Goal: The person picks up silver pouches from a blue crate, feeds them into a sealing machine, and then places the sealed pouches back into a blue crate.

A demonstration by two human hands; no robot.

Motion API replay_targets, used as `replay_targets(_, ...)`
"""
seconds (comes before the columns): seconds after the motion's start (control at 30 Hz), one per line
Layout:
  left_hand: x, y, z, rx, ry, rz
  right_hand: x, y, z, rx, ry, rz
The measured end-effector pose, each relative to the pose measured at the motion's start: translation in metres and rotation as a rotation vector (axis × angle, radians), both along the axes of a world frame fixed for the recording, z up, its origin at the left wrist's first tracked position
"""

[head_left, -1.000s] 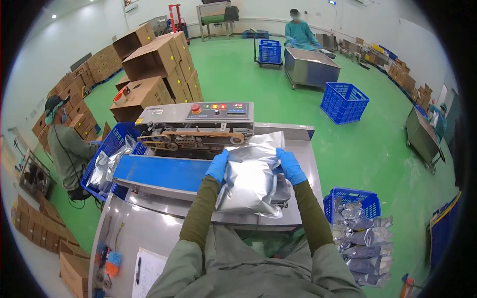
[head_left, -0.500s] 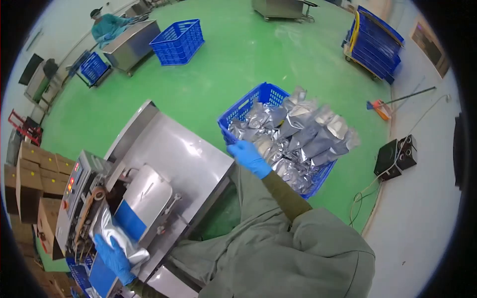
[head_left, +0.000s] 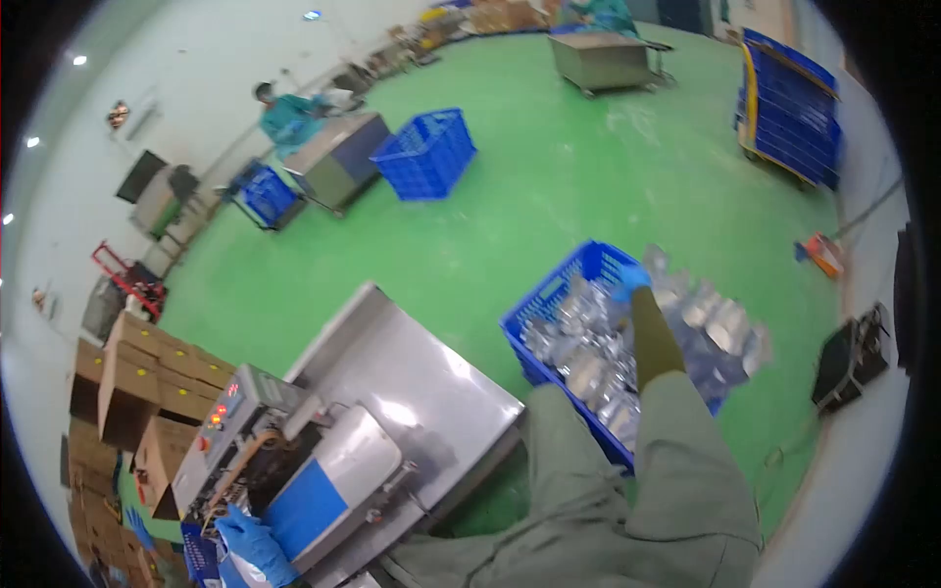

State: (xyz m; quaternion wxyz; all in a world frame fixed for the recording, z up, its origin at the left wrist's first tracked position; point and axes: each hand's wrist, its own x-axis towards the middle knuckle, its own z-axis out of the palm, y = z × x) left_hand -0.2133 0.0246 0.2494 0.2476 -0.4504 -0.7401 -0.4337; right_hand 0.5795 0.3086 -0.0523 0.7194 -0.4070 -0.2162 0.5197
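My left hand (head_left: 257,551), in a blue glove, is at the near end of the blue belt (head_left: 306,510) of a band sealing machine (head_left: 240,416). Its fingers curl over a silver foil pouch (head_left: 241,570), mostly hidden beneath the hand. My right hand (head_left: 632,281), also gloved in blue, reaches into a blue plastic crate (head_left: 549,289). Silver foil pouches (head_left: 588,367) fill this crate and rise above its far right side. Motion blur and the pouches hide the right fingers, so their grip cannot be made out.
A steel table (head_left: 431,367) borders the machine. Cardboard boxes (head_left: 162,377) are stacked to the left, with a blue-gloved hand (head_left: 138,527) below them. Across the green floor are another blue crate (head_left: 426,157), a person in teal (head_left: 289,120) and a loaded trolley (head_left: 792,113).
My right hand has moved from the crate's near rim to among the pouches. My left hand and its pouch are nearer the belt's close end. The view has shifted.
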Motion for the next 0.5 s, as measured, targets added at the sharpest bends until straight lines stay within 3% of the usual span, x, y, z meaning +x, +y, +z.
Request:
replay_targets(0.03, -0.005, -0.001, -0.001, 0.008, -0.228, -0.01, 0.007, 0.006, -0.01, -0.327, -0.675, -0.183)
replay_targets(0.07, -0.009, -0.004, 0.002, 0.048, -0.233, 0.02, 0.016, 0.013, -0.022, -0.831, -1.247, -0.326)
replay_targets(0.1, -0.013, -0.012, 0.002, 0.01, -0.228, -0.017, 0.027, 0.021, -0.035, -0.798, -1.691, -0.114)
replay_targets(0.17, -0.02, -0.027, -0.004, -0.039, -0.25, -0.024, -0.014, -0.011, 0.056, -0.762, -1.521, -0.313)
replay_targets(0.2, -0.019, -0.029, -0.002, -0.049, -0.315, -0.018, -0.029, -0.014, 0.109, -0.719, -1.566, -0.306)
replay_targets(0.3, -0.024, -0.018, -0.001, -0.022, -0.258, -0.123, -0.081, -0.033, 0.214, -0.147, -2.125, 0.052)
replay_targets(0.33, -0.013, -0.009, 0.005, -0.013, -0.396, -0.22, -0.1, -0.027, 0.251, 0.081, -2.25, 0.149)
replay_targets(0.37, 0.007, 0.0, 0.012, 0.003, -0.535, -0.318, -0.133, -0.036, 0.296, 0.161, -2.068, 0.122)
replay_targets(0.4, 0.026, 0.01, 0.02, -0.028, -0.496, -0.354, -0.17, -0.049, 0.343, 0.238, -1.887, 0.09)
replay_targets(0.47, 0.055, 0.029, 0.03, -0.082, -0.518, -0.496, -0.227, -0.075, 0.423, 0.254, -1.642, 0.306)
replay_targets(0.5, 0.065, 0.036, 0.033, -0.109, -0.578, -0.6, -0.252, -0.089, 0.46, 0.29, -1.664, 0.326)
